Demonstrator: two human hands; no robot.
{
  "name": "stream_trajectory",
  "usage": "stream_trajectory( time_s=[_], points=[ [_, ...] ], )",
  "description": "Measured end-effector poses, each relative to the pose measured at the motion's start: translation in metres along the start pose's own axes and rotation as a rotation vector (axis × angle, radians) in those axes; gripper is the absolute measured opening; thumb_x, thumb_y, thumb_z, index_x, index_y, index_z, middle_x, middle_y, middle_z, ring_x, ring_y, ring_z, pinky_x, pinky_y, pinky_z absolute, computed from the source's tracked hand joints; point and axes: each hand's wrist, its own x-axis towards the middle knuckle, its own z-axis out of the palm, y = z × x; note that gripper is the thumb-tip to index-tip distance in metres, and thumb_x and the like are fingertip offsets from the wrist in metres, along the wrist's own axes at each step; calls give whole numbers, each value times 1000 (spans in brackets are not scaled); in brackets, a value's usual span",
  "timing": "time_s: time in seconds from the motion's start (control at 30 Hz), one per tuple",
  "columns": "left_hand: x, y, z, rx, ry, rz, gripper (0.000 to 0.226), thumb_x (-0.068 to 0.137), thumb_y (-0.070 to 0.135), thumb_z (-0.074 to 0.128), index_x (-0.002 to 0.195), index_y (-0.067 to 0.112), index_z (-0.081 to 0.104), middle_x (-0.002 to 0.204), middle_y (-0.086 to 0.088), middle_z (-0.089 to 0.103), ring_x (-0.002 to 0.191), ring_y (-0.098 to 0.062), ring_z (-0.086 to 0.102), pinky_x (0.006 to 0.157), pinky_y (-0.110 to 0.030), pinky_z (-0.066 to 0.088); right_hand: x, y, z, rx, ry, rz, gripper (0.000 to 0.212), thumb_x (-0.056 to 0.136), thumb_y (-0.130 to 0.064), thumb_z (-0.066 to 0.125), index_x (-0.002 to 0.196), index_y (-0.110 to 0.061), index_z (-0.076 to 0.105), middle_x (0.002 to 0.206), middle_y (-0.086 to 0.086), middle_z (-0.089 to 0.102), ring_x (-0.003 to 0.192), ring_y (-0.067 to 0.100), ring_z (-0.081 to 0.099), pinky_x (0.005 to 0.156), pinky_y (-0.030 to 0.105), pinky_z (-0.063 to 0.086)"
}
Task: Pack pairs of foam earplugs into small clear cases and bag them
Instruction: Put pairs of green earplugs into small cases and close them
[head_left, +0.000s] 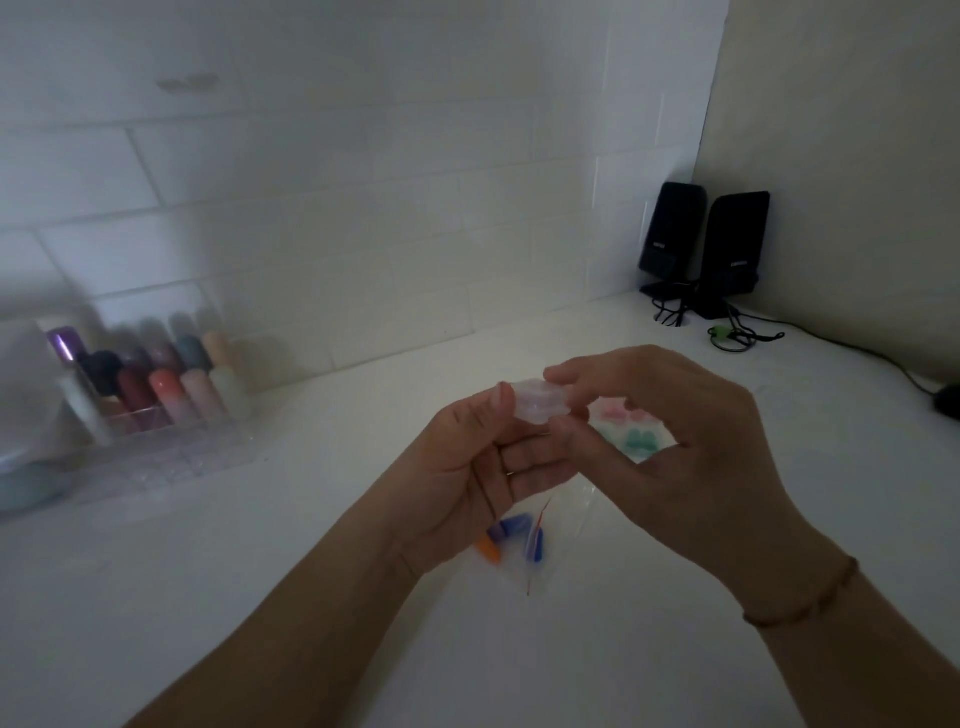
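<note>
A small clear plastic case (537, 401) is held in the air between both hands above the white counter. My left hand (470, 478) grips its left side with thumb on top. My right hand (670, 441) pinches its right side with thumb and forefinger. Below the hands lies a small clear bag (540, 551) with a red strip. Blue earplugs (514, 526) and an orange earplug (489, 550) lie beside it. Behind my right hand, pink and green earplugs (636, 434) show through other clear packaging on the counter.
A clear organiser (156, 415) full of coloured tubes stands at the left against the tiled wall. Two black speakers (701, 249) with cables stand in the far right corner. A dark mouse (948, 400) lies at the right edge.
</note>
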Motion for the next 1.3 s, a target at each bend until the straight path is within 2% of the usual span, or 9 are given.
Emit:
stream_trajectory(
  time_s=[0.23, 0.47, 0.6, 0.83, 0.93, 1.07, 1.13, 1.2, 1.3],
  points=[
    [0, 0, 2, 51, 14, 13, 63, 60, 49, 86, 104, 6, 74, 104, -15, 73, 95, -23, 72, 82, -31, 57, 1, -2, -2, -98, -24, 6, 22, 84, -29, 63, 96, -14, 74, 86, -3, 74, 70, 13, 69, 62, 33, 57],
    [1, -2, 0, 31, 38, -12, 67, 53, 50, 89, 102, 5, 75, 101, -16, 74, 91, -22, 73, 77, -30, 58, 0, -4, 1, -107, -43, 46, 18, 80, -26, 63, 90, -16, 74, 85, -6, 75, 67, 7, 64, 67, 15, 52],
    [1, 0, -2, 4, 49, -14, 70, 47, 48, 93, 99, 4, 75, 97, -16, 74, 86, -21, 74, 75, -30, 59, 1, -6, 5, -75, -32, 93, 19, 80, -29, 61, 88, -17, 75, 82, -5, 75, 65, 7, 65, 67, 11, 51],
    [3, 0, -4, 10, 68, 16, 66, 43, 45, 95, 92, 5, 77, 91, -15, 75, 81, -21, 74, 71, -30, 59, 1, -7, 8, -37, -4, 127, 20, 78, -29, 62, 86, -17, 76, 77, -5, 74, 65, 9, 69, 64, 24, 54],
    [3, 1, -6, 24, 59, 12, 67, 43, 45, 95, 93, 4, 76, 92, -15, 74, 82, -21, 74, 71, -30, 59, 1, -7, 8, 5, 14, 160, 13, 77, -25, 68, 85, -19, 76, 77, -5, 74, 66, 10, 70, 63, 31, 58],
    [2, 5, -7, 69, 17, -9, 67, 44, 49, 93, 93, 6, 77, 92, -12, 75, 81, -19, 74, 73, -30, 59, 1, -9, 6, 50, 25, 148, 11, 79, -30, 65, 83, -22, 72, 84, -7, 75, 72, 11, 70, 63, 34, 57],
    [-1, 6, -7, 107, -22, -22, 67, 44, 47, 94, 94, 7, 77, 90, -13, 74, 78, -20, 73, 71, -28, 59, 3, -13, 6, 89, 42, 202, 11, 82, -33, 63, 84, -25, 70, 83, -12, 73, 72, 5, 68, 63, 23, 54],
    [-3, 6, -6, 144, -112, -61, 59, 50, 41, 94, 94, 6, 76, 87, -12, 73, 74, -20, 72, 67, -27, 59, 3, -16, 7, 151, 54, 274, 11, 83, -34, 62, 85, -27, 70, 82, -13, 72, 72, 1, 66, 62, 15, 50],
    [-6, 3, -6, 207, -264, -121, 47, 65, 33, 87, 100, 5, 72, 93, -11, 72, 83, -20, 71, 76, -29, 57, 2, -17, 10, 152, -26, 303, 12, 86, -34, 63, 85, -24, 70, 79, -12, 71, 70, 3, 66, 59, 17, 50]
  ],
)
